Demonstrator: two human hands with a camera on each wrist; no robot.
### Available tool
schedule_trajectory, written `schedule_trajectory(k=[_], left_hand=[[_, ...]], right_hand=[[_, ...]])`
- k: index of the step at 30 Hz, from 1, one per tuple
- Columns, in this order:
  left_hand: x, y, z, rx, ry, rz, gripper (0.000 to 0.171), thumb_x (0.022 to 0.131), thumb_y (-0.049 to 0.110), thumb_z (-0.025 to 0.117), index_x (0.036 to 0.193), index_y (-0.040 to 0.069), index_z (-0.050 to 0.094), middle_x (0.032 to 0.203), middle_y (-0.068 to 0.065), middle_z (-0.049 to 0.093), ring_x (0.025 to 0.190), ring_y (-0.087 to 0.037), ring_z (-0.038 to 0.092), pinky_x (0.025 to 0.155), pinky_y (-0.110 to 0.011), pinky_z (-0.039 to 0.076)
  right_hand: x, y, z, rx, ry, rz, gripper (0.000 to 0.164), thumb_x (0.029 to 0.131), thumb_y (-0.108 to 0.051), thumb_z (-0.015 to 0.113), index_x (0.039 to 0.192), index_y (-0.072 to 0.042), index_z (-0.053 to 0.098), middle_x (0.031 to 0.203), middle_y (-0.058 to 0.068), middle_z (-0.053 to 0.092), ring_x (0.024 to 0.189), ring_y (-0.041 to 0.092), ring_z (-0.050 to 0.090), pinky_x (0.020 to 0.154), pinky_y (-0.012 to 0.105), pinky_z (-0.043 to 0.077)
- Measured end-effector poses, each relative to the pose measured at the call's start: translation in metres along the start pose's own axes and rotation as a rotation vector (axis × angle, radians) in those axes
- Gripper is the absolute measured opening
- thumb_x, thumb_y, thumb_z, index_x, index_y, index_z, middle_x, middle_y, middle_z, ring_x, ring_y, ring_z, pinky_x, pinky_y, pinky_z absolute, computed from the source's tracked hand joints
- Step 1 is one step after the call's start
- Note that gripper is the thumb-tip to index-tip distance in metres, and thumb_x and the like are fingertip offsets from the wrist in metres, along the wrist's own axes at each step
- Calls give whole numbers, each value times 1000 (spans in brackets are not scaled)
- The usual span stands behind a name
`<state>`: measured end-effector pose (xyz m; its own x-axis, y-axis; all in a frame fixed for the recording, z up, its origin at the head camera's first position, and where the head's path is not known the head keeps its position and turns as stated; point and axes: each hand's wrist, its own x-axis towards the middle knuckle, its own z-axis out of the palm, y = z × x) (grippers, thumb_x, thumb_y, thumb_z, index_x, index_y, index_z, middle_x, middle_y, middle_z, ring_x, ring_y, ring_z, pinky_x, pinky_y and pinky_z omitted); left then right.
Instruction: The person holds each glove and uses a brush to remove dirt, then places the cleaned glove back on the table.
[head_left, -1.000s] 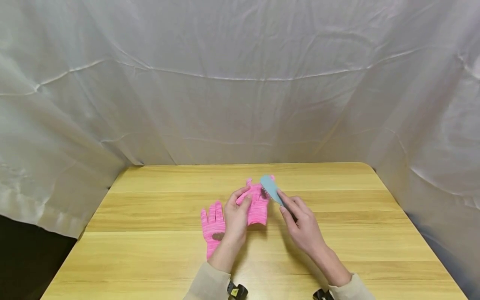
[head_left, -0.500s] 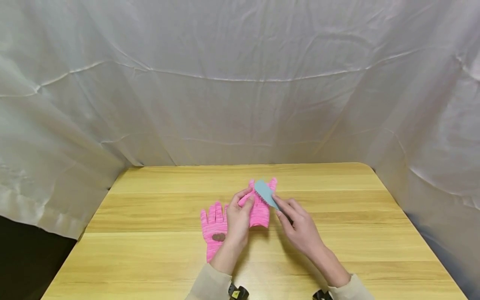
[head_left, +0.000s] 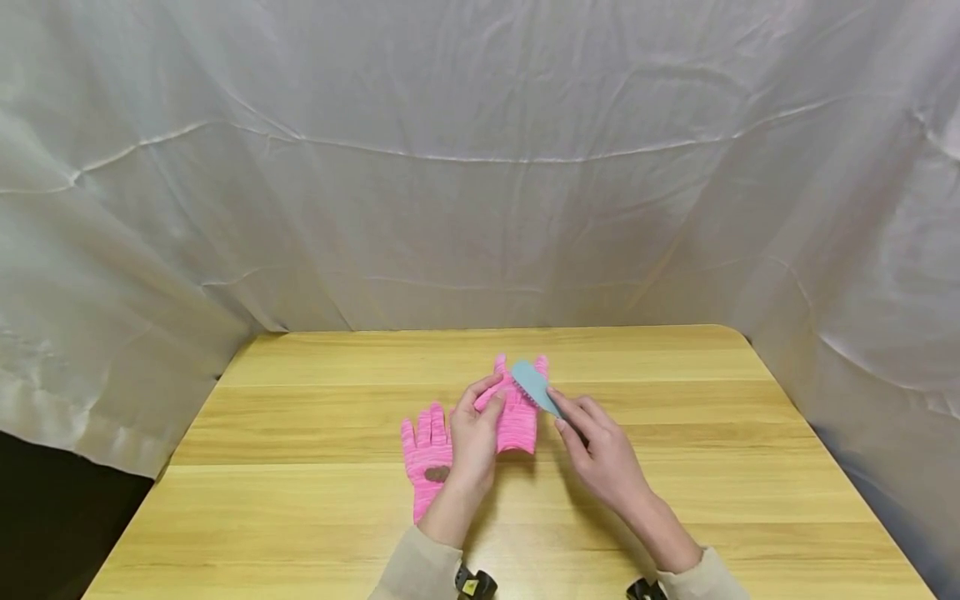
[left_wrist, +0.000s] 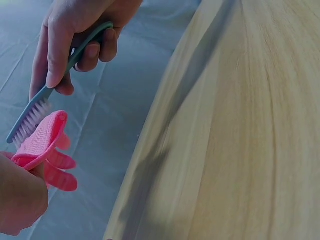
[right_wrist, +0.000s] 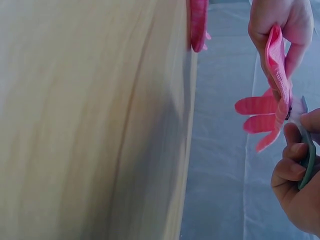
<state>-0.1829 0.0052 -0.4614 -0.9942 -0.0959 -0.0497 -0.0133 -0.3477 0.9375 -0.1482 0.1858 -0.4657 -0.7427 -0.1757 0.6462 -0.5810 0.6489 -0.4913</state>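
My left hand (head_left: 476,433) grips a pink knitted glove (head_left: 517,427) by its side, holding it up above the table with the cuff toward me. In the right wrist view the glove's fingers (right_wrist: 259,106) dangle below that hand. My right hand (head_left: 606,450) holds a blue-green brush (head_left: 531,382) by its handle, index finger along the back. White bristles (left_wrist: 31,120) face the glove and meet its surface in the left wrist view. A second pink glove (head_left: 426,450) with a brown patch (head_left: 437,473) lies flat beside my left forearm, which partly covers it.
The wooden table (head_left: 300,500) spreads to both sides of my arms. Grey cloth (head_left: 480,233) hangs behind it and along both sides. Black wrist devices (head_left: 476,582) sit at both sleeve cuffs.
The brush has moved slightly left and down across the held glove, then barely shifted in the last half second. The left hand keeps its hold, and the second glove stays put.
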Motion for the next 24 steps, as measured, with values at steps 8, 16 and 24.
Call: schedule_trajectory(k=[8, 16, 24], left_hand=[[2, -1, 0, -20, 16, 8, 30, 100, 5, 62, 130, 3, 67, 142, -13, 60, 80, -5, 58, 74, -18, 54], [3, -1, -1, -14, 41, 7, 30, 99, 4, 63, 129, 4, 68, 141, -12, 60, 58, -1, 39, 59, -14, 43], [3, -1, -1, -19, 58, -3, 30, 100, 4, 63, 129, 5, 68, 139, -13, 60, 63, -2, 45, 65, -16, 49]], right_hand=[[1, 0, -2, 55, 9, 28, 49, 96, 5, 66, 143, -7, 63, 103, 3, 64, 70, 4, 45, 56, 18, 41], [2, 1, -5, 133, 74, 27, 50, 95, 10, 64, 143, -6, 63, 101, 3, 64, 70, 4, 45, 57, 14, 38], [1, 2, -1, 100, 49, 0, 49, 92, 9, 69, 139, -6, 66, 101, 2, 66, 68, 3, 45, 54, 13, 39]])
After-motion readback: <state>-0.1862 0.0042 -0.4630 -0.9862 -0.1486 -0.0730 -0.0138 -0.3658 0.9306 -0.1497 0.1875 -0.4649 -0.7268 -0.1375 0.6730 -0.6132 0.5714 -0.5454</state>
